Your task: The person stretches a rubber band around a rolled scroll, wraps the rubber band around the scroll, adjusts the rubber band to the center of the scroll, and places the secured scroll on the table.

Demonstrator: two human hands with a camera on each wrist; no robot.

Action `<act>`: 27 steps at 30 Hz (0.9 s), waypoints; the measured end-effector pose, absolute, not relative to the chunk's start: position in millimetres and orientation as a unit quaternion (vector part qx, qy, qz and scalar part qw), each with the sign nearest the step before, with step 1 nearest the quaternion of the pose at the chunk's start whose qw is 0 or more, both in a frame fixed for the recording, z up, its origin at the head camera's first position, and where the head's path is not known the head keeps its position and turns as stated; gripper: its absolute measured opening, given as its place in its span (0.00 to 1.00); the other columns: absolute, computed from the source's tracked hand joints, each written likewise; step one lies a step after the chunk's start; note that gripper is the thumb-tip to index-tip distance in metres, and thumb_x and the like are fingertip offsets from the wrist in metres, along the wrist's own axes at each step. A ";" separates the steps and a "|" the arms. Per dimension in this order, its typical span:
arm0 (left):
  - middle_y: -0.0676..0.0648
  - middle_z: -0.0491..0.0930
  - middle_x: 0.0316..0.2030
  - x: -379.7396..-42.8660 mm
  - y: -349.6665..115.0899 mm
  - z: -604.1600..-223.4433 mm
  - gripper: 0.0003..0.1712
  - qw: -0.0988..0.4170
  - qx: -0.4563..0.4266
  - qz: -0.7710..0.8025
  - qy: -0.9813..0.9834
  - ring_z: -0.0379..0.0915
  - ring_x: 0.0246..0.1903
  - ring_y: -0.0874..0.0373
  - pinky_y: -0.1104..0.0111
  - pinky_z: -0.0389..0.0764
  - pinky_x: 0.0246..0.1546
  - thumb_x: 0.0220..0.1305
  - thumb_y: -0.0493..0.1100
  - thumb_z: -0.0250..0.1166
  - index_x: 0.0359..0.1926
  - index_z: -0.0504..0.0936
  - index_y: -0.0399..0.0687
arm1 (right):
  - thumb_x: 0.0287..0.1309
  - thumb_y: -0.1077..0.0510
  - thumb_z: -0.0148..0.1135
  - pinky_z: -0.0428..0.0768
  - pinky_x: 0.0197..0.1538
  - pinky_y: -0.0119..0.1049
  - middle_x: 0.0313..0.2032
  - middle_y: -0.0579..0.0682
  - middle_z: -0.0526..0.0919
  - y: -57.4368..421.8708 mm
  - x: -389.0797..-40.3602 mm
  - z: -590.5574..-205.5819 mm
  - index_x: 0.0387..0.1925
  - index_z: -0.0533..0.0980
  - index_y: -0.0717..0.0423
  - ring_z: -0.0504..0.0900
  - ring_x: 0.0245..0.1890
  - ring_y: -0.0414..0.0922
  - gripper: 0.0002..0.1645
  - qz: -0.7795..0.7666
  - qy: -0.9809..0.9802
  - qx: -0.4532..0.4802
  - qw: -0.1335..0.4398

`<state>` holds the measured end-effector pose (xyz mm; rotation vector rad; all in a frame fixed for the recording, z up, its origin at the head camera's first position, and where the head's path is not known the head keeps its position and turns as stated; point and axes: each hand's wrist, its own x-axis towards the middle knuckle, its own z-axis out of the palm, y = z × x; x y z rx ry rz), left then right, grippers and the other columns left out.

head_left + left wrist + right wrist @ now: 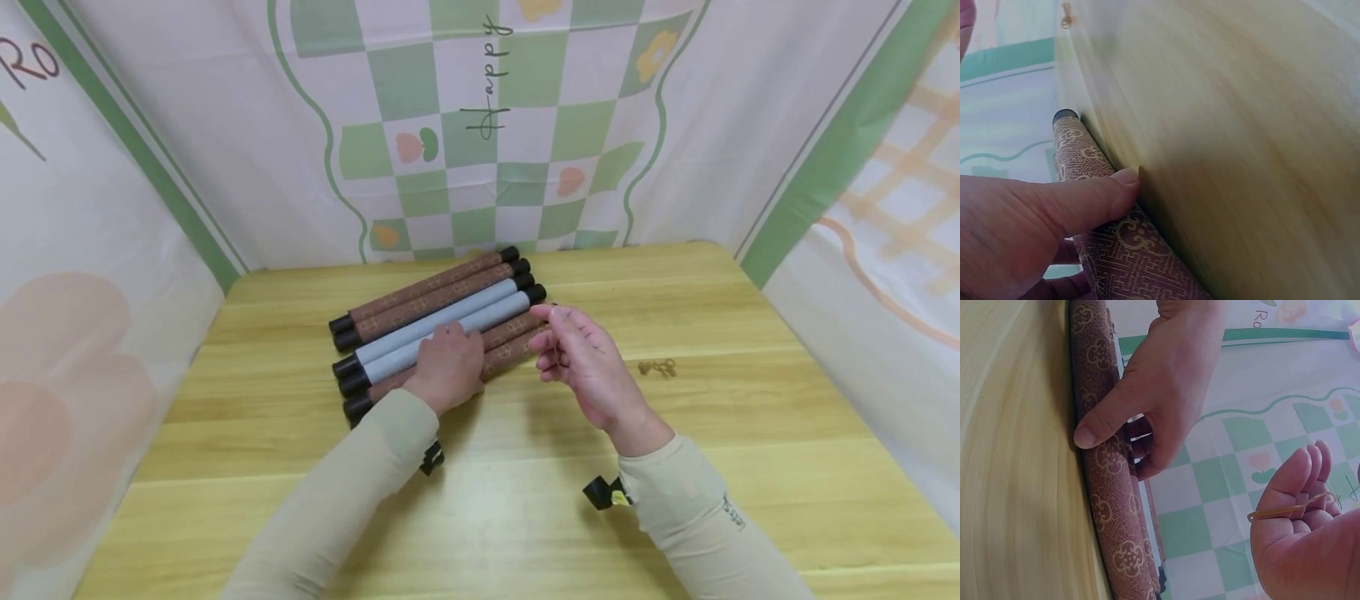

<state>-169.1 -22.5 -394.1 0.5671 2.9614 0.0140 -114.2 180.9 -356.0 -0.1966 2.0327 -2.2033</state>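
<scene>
Several rolled scrolls with black end knobs lie side by side on the table, slanting up to the right. Two are pale blue (491, 317); the rest are brown with a gold pattern. My left hand (450, 367) lies over the near side of the row. Its thumb presses the front of the nearest brown scroll (1141, 256), with the fingers curled behind it. My right hand (588, 367) is raised just off the right ends of the near scrolls. A tan rubber band (1282, 512) runs across its curled fingers, seen in the right wrist view.
A small group of rubber bands (663, 367) lies on the wood-grain table (750, 467) to the right of my right hand. Behind and at both sides hang printed cloth walls (525, 167) that meet the table's edges.
</scene>
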 end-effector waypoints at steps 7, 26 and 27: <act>0.38 0.77 0.50 -165.3 -26.1 -394.2 0.30 0.066 0.199 -0.002 0.978 0.73 0.54 0.41 0.48 0.82 0.47 0.60 0.58 0.76 0.52 0.79 0.43 | 0.81 0.40 0.45 0.81 0.40 0.33 0.38 0.43 0.82 180.4 -114.3 -355.9 0.66 0.71 0.53 0.78 0.34 0.40 0.27 -0.732 0.675 -0.066 0.068; 0.41 0.79 0.46 -158.3 -21.5 -388.1 0.21 0.097 0.219 -0.008 0.971 0.77 0.49 0.46 0.52 0.85 0.41 0.59 0.57 0.77 0.41 0.80 0.48 | 0.80 0.39 0.46 0.81 0.40 0.33 0.39 0.44 0.83 180.2 -114.8 -355.8 0.67 0.71 0.53 0.79 0.35 0.40 0.28 -0.728 0.680 -0.056 0.066; 0.41 0.80 0.46 -159.3 -20.5 -389.6 0.23 0.099 0.219 -0.004 0.971 0.77 0.49 0.46 0.52 0.85 0.42 0.59 0.58 0.77 0.40 0.80 0.48 | 0.80 0.39 0.46 0.81 0.40 0.33 0.39 0.44 0.83 180.2 -115.0 -356.0 0.67 0.71 0.53 0.79 0.35 0.40 0.28 -0.728 0.680 -0.056 0.065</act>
